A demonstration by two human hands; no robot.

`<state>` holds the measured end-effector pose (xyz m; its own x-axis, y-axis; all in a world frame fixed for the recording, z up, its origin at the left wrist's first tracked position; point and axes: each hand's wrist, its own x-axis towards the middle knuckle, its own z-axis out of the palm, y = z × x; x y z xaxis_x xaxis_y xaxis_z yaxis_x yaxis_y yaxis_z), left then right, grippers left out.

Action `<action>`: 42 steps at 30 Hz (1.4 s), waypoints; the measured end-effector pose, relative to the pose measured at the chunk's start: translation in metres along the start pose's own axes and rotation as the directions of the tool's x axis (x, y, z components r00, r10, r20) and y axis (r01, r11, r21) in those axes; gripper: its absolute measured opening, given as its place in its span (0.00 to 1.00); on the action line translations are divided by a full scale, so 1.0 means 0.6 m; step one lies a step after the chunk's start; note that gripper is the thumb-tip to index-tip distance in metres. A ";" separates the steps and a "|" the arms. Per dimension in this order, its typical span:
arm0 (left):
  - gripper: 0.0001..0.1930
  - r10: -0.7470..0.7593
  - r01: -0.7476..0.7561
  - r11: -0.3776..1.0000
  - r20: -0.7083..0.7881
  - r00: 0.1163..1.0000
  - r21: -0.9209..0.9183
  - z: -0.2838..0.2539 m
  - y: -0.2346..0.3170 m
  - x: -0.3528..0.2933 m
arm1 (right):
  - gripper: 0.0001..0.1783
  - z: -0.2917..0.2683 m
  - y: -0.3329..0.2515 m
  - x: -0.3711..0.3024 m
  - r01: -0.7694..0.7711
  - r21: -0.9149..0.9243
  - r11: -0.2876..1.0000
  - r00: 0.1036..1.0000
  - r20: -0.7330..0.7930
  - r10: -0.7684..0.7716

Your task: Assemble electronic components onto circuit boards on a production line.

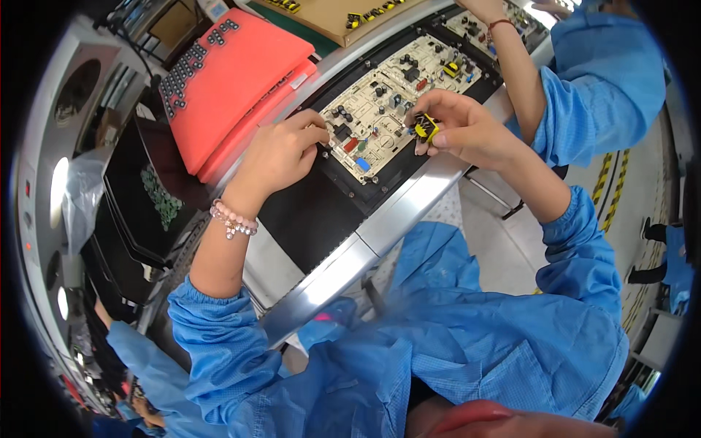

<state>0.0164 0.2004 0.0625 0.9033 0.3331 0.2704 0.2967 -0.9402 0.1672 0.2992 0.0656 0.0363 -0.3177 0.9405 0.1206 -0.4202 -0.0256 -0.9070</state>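
Note:
In front of me a cream circuit board (387,143) lies in a black carrier (340,191), with black capacitors, a red part and a blue part standing on it. My right hand (471,131) pinches a yellow-and-black transformer (426,128) above the board's right-hand near edge, its pins showing. At the board's left end is my left hand (288,152), fingers curled and closed over the edge. Whatever those fingertips hold, if anything, is hidden. A beaded bracelet (234,219) circles the left wrist.
Red foam sheets (244,73) hold rows of small black parts (186,73) at the left. A black bin (131,197) contains green parts (159,196). Beyond the rail stands a cardboard tray (325,25) with more transformers. At right, a co-worker's arm (522,73) reaches over another board (467,25).

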 end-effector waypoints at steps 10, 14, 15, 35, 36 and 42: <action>0.08 -0.007 0.019 0.999 -0.257 0.966 0.043 -0.020 -0.017 -0.130 | 0.10 0.042 0.043 0.015 -0.080 0.063 0.995 0.997 0.014 0.080; 0.07 -0.147 0.129 0.989 -0.391 0.908 -0.072 -0.043 -0.023 -0.182 | 0.10 0.057 0.041 0.044 -0.020 -0.306 0.952 0.997 -0.079 -0.004; 0.07 -0.189 0.173 0.982 -0.400 0.897 -0.077 -0.048 -0.026 -0.195 | 0.12 0.068 0.042 0.054 0.053 -0.606 0.793 0.995 -0.033 -0.092; 0.08 -0.089 0.108 0.994 -0.655 0.751 -0.011 -0.140 -0.043 -0.301 | 0.16 0.040 0.062 0.119 0.364 -0.904 -0.226 0.927 0.375 -0.008; 0.08 -0.091 0.110 0.994 -0.655 0.750 -0.012 -0.144 -0.050 -0.312 | 0.15 0.046 0.064 0.122 0.373 -0.896 -0.240 0.923 0.385 -0.003; 0.10 -0.089 0.180 0.982 -0.678 0.729 0.065 -0.208 -0.081 -0.369 | 0.14 0.063 0.076 0.147 0.440 -0.846 -0.301 0.892 0.450 0.040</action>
<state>-0.2363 0.1810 0.1126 0.4223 0.3745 0.8255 0.4740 -0.8675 0.1511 0.2198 0.1348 0.0211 -0.6824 0.6859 0.2527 0.7060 0.7081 -0.0154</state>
